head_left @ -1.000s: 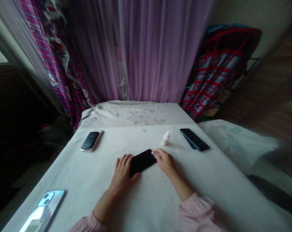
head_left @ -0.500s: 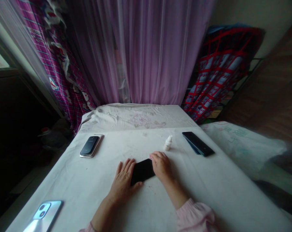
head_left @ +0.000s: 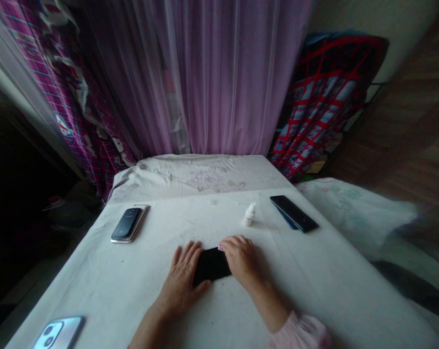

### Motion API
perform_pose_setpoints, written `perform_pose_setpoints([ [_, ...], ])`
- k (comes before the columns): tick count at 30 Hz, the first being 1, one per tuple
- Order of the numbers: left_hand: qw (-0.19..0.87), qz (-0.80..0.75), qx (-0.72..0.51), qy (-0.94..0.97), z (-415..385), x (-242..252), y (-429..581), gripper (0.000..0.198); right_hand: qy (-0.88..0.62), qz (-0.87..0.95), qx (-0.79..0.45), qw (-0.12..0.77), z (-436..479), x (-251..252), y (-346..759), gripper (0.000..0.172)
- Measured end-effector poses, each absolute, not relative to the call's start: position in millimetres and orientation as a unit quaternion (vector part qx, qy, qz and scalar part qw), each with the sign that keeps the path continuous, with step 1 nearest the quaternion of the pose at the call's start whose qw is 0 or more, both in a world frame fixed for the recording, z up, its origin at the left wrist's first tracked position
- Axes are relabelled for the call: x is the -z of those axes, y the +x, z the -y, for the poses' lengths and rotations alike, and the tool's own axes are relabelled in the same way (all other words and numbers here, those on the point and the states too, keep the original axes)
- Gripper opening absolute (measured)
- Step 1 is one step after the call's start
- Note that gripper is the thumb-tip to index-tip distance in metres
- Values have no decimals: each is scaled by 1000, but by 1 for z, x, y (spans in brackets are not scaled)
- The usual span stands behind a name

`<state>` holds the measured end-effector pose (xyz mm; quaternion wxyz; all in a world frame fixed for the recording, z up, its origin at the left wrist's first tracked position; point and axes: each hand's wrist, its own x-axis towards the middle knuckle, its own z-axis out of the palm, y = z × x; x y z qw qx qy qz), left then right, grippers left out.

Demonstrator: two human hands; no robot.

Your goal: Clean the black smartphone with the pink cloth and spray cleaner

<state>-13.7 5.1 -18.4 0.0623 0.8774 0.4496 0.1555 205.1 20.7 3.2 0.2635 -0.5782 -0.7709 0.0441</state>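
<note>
Black smartphone [head_left: 211, 265] | left grip [head_left: 181, 279] spread beside it | right grip [head_left: 241, 259] together on it, pinch unclear

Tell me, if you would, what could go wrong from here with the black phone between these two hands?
The right hand is not far from the small white dropper bottle, which stands upright, so a slip might tip it over. The black phone lies on a soft white cloth, so it may shift under the left hand pressing against its edge.
</note>
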Motion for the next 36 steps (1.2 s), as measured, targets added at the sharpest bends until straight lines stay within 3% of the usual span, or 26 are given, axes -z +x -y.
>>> perform_pose_setpoints([
  [14,83,-457,-143,874,-8,18,-13,74,-541,801,-63,250,-20,-5,170,18],
  [27,89,-457,-168,869,0,20,-16,83,-556,759,-6,339,-18,28,239,30],
  [36,109,-488,-185,846,6,33,-27,83,-528,767,-12,365,-24,44,246,27],
])
